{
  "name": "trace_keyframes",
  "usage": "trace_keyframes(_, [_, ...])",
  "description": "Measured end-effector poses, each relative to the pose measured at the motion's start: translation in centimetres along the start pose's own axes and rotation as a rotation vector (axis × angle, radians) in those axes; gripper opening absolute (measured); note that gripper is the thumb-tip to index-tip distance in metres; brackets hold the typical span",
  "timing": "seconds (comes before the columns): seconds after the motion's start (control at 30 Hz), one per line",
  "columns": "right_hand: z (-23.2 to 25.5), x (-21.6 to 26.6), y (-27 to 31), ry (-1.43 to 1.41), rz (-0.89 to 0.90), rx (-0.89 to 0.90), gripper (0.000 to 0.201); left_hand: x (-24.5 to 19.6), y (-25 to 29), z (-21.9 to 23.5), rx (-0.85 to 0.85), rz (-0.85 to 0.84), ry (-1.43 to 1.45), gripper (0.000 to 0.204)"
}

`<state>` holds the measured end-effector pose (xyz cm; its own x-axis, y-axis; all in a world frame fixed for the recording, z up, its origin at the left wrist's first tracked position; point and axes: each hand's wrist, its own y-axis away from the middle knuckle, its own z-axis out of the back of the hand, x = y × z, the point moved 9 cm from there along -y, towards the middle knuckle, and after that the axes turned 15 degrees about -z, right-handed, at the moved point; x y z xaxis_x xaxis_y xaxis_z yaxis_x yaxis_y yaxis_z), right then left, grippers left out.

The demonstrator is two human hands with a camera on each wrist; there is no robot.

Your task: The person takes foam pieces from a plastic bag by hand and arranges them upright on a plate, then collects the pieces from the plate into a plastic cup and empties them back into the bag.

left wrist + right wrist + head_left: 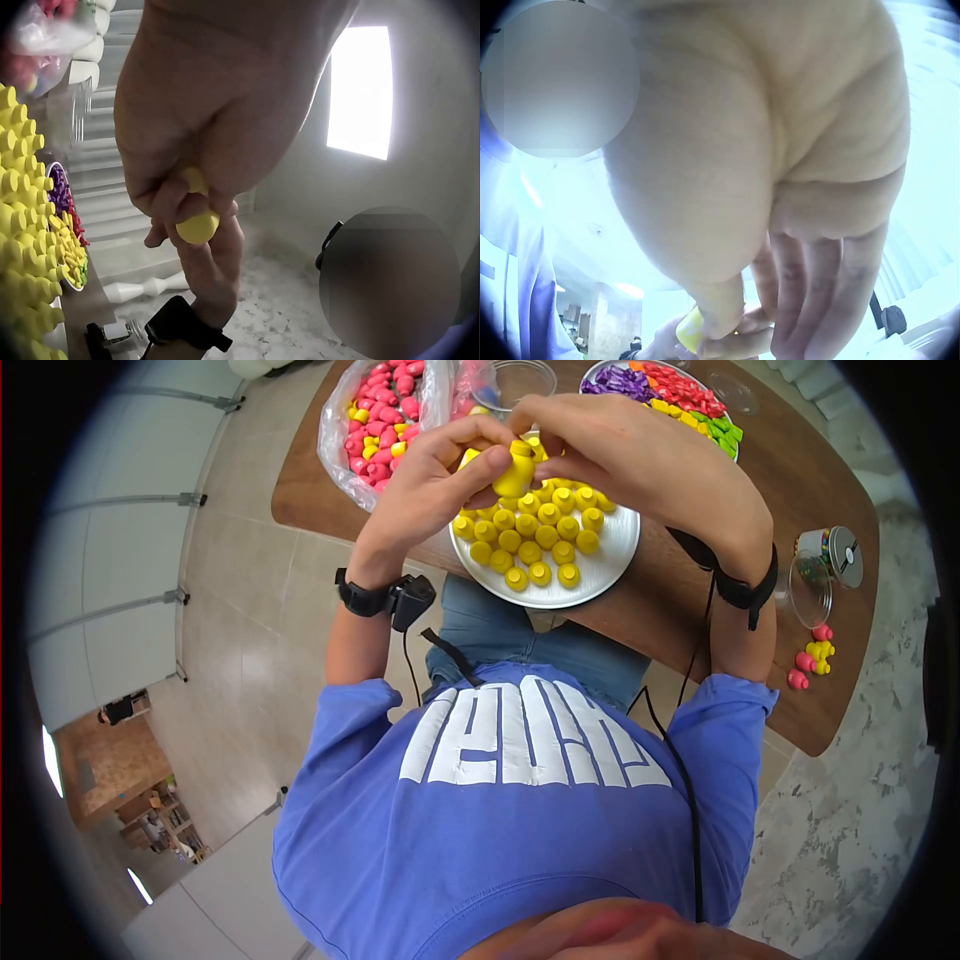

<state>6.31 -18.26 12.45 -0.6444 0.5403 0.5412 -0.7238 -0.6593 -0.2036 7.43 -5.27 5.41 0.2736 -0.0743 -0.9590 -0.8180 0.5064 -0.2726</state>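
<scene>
Over the plate, my left hand (440, 475) holds a small yellow bottle-shaped piece (514, 472) between thumb and fingers, its narrow neck upward in the head view. My right hand (620, 455) meets it from the other side, thumb and fingertips pinching at the piece. In the left wrist view the same yellow piece (197, 227) shows its rounded end among the fingers. The right wrist view has the yellow piece (691, 330) by the thumb tip, partly hidden by fingers. Below, a round silver plate (610, 572) bears many similar yellow pieces (546, 537), standing neck up.
A clear plastic bag (337, 440) of pink and yellow pieces lies at the back left. Another plate (738, 452) holds purple, red, yellow and green pieces. On the right are a clear jar (810, 590), a round lid (846, 556) and several loose pink and yellow pieces (806, 661).
</scene>
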Motion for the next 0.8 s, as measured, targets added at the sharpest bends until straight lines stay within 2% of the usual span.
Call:
trace_keyframes(0.03, [0.3, -0.2, -0.1, 0.006, -0.032, -0.021, 0.032, -0.1, 0.0, 0.3, -0.07, -0.009, -0.007, 0.029])
trace_keyframes(0.2, [-0.1, 0.6, -0.4, -0.094, 0.092, 0.022, 0.026, -0.3, 0.3, 0.1, -0.089, -0.052, -0.065, 0.036])
trace_keyframes(0.27, [-0.2, 0.9, -0.5, -0.123, 0.148, 0.04, 0.024, -0.1, 0.3, 0.0, -0.04, -0.062, -0.035, 0.034])
trace_keyframes(0.4, [-0.1, 0.2, -0.9, -0.099, 0.098, 0.036, 0.02, 0.4, 0.3, 1.1, -0.134, -0.108, -0.174, 0.031])
trace_keyframes(0.47, [-0.5, -0.5, -1.3, -0.056, 0.069, 0.026, 0.019, 2.3, 1.1, 3.4, -0.242, -0.047, -0.283, 0.028])
trace_keyframes(0.5, [-1.1, -1.4, -1.7, -0.004, 0.061, 0.021, 0.018, 2.7, 1.6, 3.7, -0.245, -0.049, -0.283, 0.028])
trace_keyframes(0.57, [-2.1, -2.1, -1.9, 0.048, 0.051, 0.015, 0.017, 3.9, 2.2, 3.6, -0.269, -0.013, 0.057, 0.031])
trace_keyframes(0.63, [-3.1, -3.5, -2.2, 0.153, -0.08, 0.013, 0.016, 3.8, 2.9, 3.5, -0.302, -0.011, 0.074, 0.031])
trace_keyframes(0.7, [-4.5, -5.1, -2.8, 0.165, -0.068, 0.028, 0.017, 3.5, 3.7, 3.6, -0.338, -0.009, 0.089, 0.032])
trace_keyframes(0.77, [-5.3, -5.5, -3.0, 0.178, -0.056, 0.043, 0.017, 2.7, 4.2, 3.7, -0.302, -0.015, -0.139, 0.032])
trace_keyframes(0.8, [-5.7, -6.0, -3.1, 0.2, -0.1, 0.063, 0.018, 2.5, 4.4, 3.5, -0.304, -0.016, -0.139, 0.032])
